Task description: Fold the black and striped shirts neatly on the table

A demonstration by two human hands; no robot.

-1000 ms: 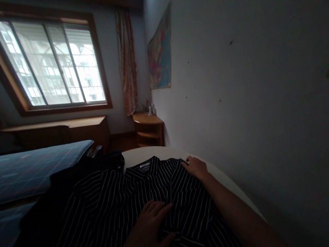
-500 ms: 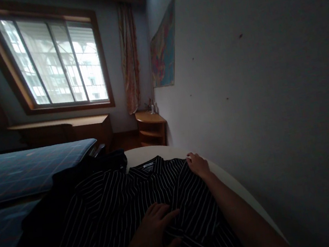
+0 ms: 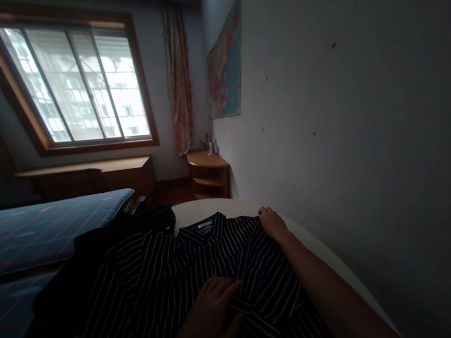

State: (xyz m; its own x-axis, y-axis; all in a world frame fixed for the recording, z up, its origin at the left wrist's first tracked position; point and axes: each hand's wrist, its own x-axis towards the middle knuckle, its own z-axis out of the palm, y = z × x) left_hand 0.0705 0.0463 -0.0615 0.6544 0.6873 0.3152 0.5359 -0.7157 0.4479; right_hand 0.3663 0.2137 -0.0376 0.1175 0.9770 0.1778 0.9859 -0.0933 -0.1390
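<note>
The black shirt with white stripes [image 3: 159, 292] lies spread on the pale, round-edged table [image 3: 190, 214], its collar [image 3: 217, 228] at the far end. The cloth looks thin, soft and light, so it should drape and crease readily rather than break; being limp, it probably slides or bunches if pulled from one point. The shoulder edges, the collar and the cuff [image 3: 261, 326] of the sleeve [image 3: 270, 281] lying across the front seem the firmest places to hold.

The shirt lies beneath both hands. The left hand [image 3: 215, 311] rests on the front, fingers extended and thumb apart, gripping nothing visible. The right hand [image 3: 273, 224] touches the shoulder on its side, fingers bent; whether it pinches cloth, I cannot tell.
</note>
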